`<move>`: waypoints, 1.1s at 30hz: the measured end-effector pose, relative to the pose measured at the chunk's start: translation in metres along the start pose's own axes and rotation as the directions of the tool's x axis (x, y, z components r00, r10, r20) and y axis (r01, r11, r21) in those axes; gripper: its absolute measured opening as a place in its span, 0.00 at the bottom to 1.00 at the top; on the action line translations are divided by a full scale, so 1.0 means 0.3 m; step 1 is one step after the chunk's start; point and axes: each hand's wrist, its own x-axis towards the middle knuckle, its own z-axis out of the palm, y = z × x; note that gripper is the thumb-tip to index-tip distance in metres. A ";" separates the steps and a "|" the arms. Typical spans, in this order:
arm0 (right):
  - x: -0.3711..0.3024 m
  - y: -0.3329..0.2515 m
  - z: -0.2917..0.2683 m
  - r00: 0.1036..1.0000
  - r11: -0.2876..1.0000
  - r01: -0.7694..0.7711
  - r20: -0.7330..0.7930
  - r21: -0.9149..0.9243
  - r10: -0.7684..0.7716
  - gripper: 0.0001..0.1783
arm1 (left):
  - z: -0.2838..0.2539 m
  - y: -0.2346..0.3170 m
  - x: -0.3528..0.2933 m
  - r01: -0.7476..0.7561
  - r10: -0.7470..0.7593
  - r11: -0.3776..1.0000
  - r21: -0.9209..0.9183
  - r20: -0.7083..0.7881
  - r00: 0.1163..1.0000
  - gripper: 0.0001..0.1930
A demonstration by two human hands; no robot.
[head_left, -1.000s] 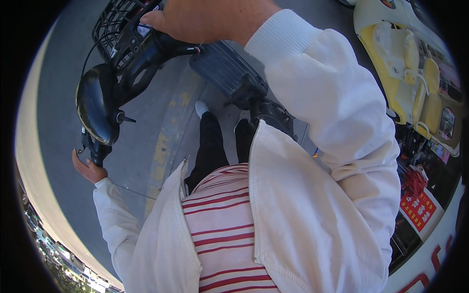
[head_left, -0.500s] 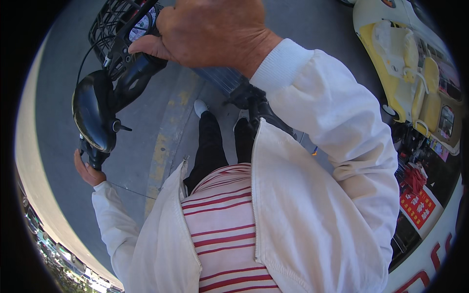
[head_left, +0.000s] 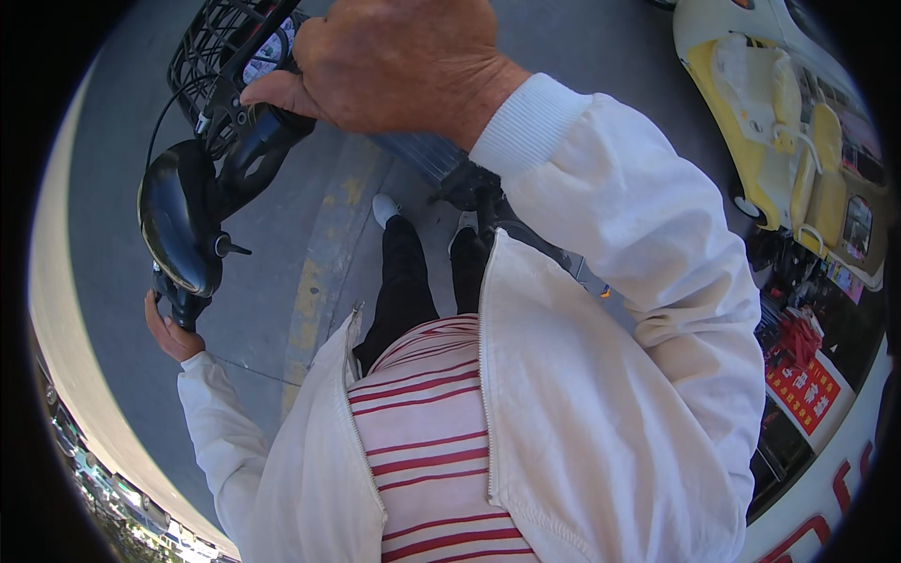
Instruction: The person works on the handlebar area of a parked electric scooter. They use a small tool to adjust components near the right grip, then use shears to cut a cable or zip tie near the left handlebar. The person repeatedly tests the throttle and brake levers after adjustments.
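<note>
The black handlebar (head_left: 249, 174) of a small two-wheeler runs along my left side. My right hand (head_left: 394, 70) is closed over its far end, thumb stretched toward the brake lever mount; the palm hides the grip beneath it. At the near end, my left hand (head_left: 175, 328) wraps the other black grip (head_left: 190, 312), seen only in part. Between the hands sits a rounded black dash housing (head_left: 178, 216) with a key (head_left: 235, 248) sticking out of its side. A black wire basket (head_left: 208, 47) is fixed in front of the bar.
A dark ribbed part of the two-wheeler (head_left: 422, 155) and its black frame lie below my right forearm. I stand on grey pavement (head_left: 272, 310) with a worn yellow line (head_left: 310, 291). To the right are a yellow-and-white vehicle (head_left: 741, 141) and a red sign (head_left: 805, 392).
My right hand and the handlebar end under it have shifted slightly left. Both hands keep their hold, and my feet stay in place.
</note>
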 end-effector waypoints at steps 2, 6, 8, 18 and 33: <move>-0.006 0.004 0.012 0.999 1.000 -0.005 -0.047 0.017 0.006 0.30 | 0.000 0.000 0.001 0.003 -0.003 1.000 0.005 -0.001 1.000 0.26; 0.001 0.000 -0.003 0.999 0.998 -0.030 0.044 0.051 0.028 0.30 | 0.005 -0.015 0.004 -0.005 0.005 1.000 -0.021 -0.004 1.000 0.26; 0.000 0.000 -0.005 0.999 0.999 -0.028 0.039 0.039 0.027 0.29 | 0.005 -0.015 0.003 -0.012 0.012 1.000 -0.020 -0.005 1.000 0.26; -0.017 0.009 0.023 0.998 0.997 -0.022 -0.062 0.072 0.026 0.29 | 0.001 0.005 0.010 -0.012 0.012 1.000 -0.007 -0.005 1.000 0.26; -0.014 0.010 0.007 0.999 0.996 -0.025 -0.028 0.083 0.027 0.26 | -0.001 0.020 0.012 0.025 -0.025 1.000 -0.014 0.001 1.000 0.26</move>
